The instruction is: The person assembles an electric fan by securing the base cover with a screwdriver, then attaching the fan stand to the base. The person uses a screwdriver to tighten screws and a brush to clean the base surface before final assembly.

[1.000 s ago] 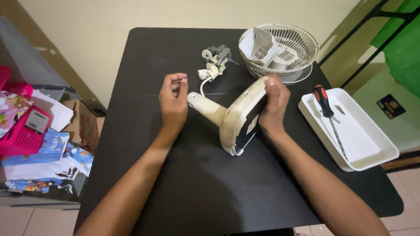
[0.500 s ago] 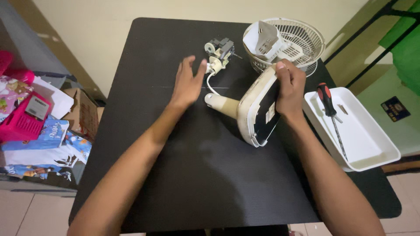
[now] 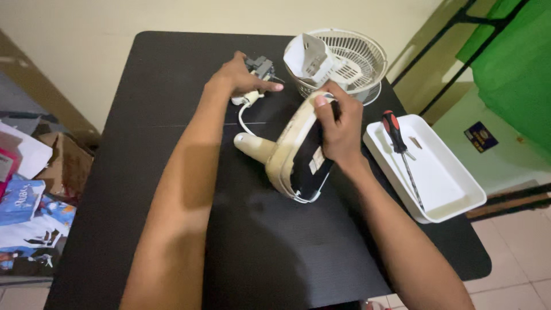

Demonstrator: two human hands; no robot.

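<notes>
The left hand (image 3: 238, 77) has moved up to pinch the motor part (image 3: 259, 68); the right hand (image 3: 338, 129) still clasps the fan base (image 3: 293, 152).

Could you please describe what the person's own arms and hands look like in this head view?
Both forearms are bare, with no sleeves in view. The left hand and right hand wear no gloves, rings, watch or wristbands that I can see. Short, unpainted nails show on the fingers. No markings are visible.

The fan base (image 3: 298, 152) is cream with a black underside, the table (image 3: 143, 86) black, the tray (image 3: 442, 183) white, the screwdriver (image 3: 393, 129) red and black.
</notes>
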